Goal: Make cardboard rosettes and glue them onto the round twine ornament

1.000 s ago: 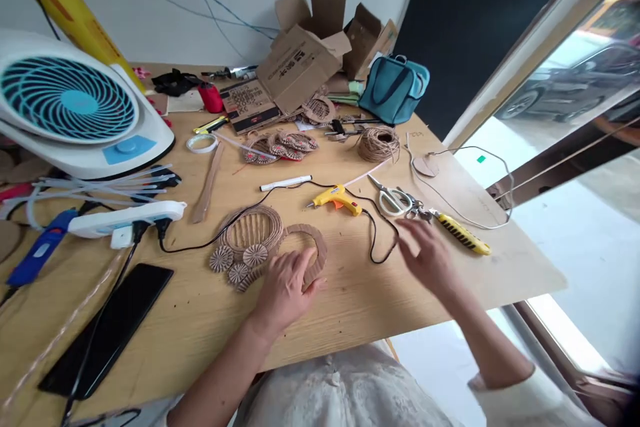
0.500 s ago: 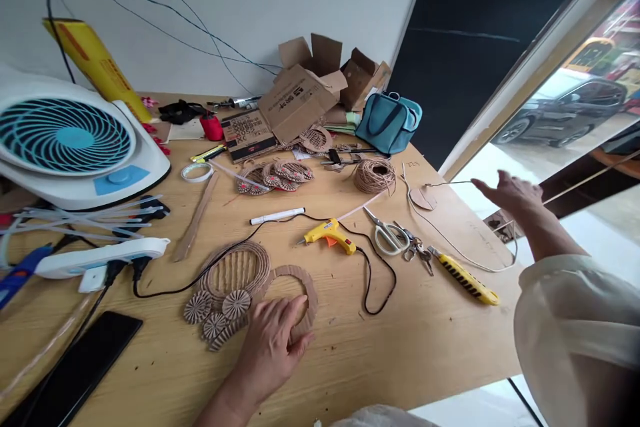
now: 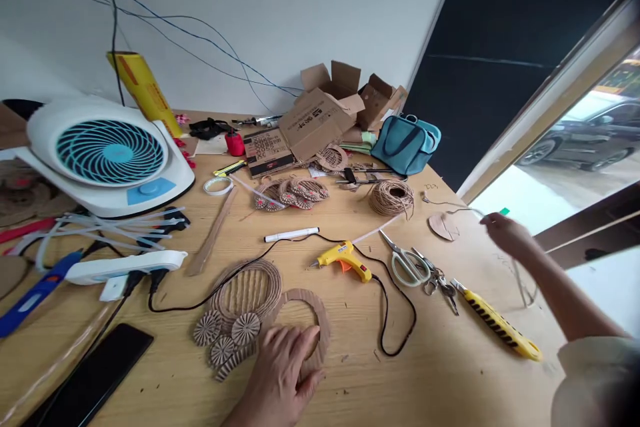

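My left hand [image 3: 280, 377] lies flat with fingers stretched over the near side of a brown cardboard ring [image 3: 320, 310] on the wooden table [image 3: 440, 373]. The ring adjoins a corrugated cardboard ornament [image 3: 245, 293] with small round rosettes. My right hand [image 3: 505, 232] is out over the table's right edge, fingers pinched round a thin pale wire [image 3: 453, 205] that loops back along that edge. A yellow glue gun [image 3: 345, 259], scissors [image 3: 407, 267] and a yellow utility knife [image 3: 500, 328] lie between the two hands.
A white and blue fan [image 3: 107, 153], a power strip [image 3: 125, 265] and a black phone [image 3: 95, 373] occupy the left. A twine ball [image 3: 391, 198], white marker [image 3: 291, 235], teal bag [image 3: 406, 143] and cardboard boxes [image 3: 320, 117] sit farther back. The glue gun's black cord [image 3: 395, 320] loops across the middle.
My right hand went from near the scissors out to the right edge and closed on the wire. The left hand stayed on the ring. The view tilted up and shifted.
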The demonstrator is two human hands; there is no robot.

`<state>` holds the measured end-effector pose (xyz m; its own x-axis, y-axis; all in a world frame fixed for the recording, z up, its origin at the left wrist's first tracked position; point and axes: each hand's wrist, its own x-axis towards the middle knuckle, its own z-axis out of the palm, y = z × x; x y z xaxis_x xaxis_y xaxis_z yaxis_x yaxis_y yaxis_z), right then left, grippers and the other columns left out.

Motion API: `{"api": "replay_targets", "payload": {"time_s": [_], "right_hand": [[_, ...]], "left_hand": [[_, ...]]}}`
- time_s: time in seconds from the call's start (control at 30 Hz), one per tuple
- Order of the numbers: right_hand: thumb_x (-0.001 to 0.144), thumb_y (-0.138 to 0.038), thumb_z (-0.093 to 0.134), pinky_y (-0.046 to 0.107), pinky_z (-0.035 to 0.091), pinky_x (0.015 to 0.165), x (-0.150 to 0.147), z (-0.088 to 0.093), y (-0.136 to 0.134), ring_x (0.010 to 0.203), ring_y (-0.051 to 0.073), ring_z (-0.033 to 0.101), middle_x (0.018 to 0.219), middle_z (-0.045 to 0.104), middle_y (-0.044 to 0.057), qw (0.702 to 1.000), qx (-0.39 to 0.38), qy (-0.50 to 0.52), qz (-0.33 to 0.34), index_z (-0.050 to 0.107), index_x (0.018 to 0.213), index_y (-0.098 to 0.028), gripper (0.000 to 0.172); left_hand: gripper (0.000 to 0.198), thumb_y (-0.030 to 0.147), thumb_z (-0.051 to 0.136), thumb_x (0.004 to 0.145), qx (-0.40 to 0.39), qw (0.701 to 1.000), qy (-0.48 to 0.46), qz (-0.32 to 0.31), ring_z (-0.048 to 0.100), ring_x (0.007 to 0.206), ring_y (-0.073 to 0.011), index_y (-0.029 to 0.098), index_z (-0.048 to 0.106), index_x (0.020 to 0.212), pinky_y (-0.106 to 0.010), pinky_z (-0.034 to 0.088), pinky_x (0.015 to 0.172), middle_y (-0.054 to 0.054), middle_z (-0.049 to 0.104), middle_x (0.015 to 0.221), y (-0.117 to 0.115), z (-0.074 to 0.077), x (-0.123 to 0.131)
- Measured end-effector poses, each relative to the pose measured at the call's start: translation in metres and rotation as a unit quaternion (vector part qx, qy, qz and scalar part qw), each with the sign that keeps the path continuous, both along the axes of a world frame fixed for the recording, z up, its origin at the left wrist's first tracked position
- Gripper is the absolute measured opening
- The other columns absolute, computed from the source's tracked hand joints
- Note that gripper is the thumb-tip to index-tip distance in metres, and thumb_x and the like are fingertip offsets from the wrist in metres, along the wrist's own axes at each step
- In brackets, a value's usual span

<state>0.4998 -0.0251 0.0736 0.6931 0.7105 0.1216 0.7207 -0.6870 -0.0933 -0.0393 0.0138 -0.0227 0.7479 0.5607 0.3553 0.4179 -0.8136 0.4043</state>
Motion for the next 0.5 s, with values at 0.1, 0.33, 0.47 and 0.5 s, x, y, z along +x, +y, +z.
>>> {"api": "replay_targets", "payload": {"time_s": [0.1,0.33,0.47,0.5], "right_hand": [[0.099,-0.028,0.045,0.031,0.038,0.053,0.010,0.062,0.015,0.051,0.016,0.051,0.067,0.066,0.008,0.996,0.063,-0.038,-0.042,0.070,0.105,-0.015,0.030],[0.100,-0.040,0.048,0.038,0.031,0.078,-0.028,0.108,0.140,0.076,0.019,0.059,0.081,0.070,0.010,0.952,0.159,-0.182,0.187,0.069,0.117,-0.013,0.038],[0.100,-0.033,0.051,0.038,0.033,0.092,-0.038,0.073,0.214,0.085,0.016,0.062,0.087,0.072,0.007,0.930,0.148,-0.167,0.293,0.070,0.107,-0.011,0.030],[0.100,-0.033,0.053,0.038,0.036,0.094,-0.038,0.060,0.226,0.086,0.016,0.063,0.088,0.072,0.006,0.928,0.143,-0.158,0.305,0.070,0.103,-0.012,0.028]], "left_hand": [[0.050,0.018,0.068,0.080,-0.016,1.000,0.008,0.006,0.063,0.088,-0.0243,0.023,0.052,0.127,-0.040,0.047,0.082,-0.005,0.069,0.100,-0.001,0.001,0.001],[0.055,0.022,0.068,0.079,0.014,1.000,0.018,0.006,0.064,0.092,-0.0262,0.022,0.050,0.131,-0.044,0.046,0.089,-0.006,0.070,0.105,-0.001,-0.006,0.000],[0.053,0.034,0.072,0.080,0.023,1.000,0.006,0.009,0.064,0.086,-0.0241,0.022,0.054,0.128,-0.041,0.046,0.087,-0.003,0.069,0.095,0.001,-0.011,-0.001],[0.051,0.035,0.073,0.080,0.019,1.000,0.006,0.009,0.063,0.084,-0.0236,0.022,0.054,0.126,-0.041,0.046,0.086,-0.003,0.069,0.094,0.001,-0.010,-0.001]]}}
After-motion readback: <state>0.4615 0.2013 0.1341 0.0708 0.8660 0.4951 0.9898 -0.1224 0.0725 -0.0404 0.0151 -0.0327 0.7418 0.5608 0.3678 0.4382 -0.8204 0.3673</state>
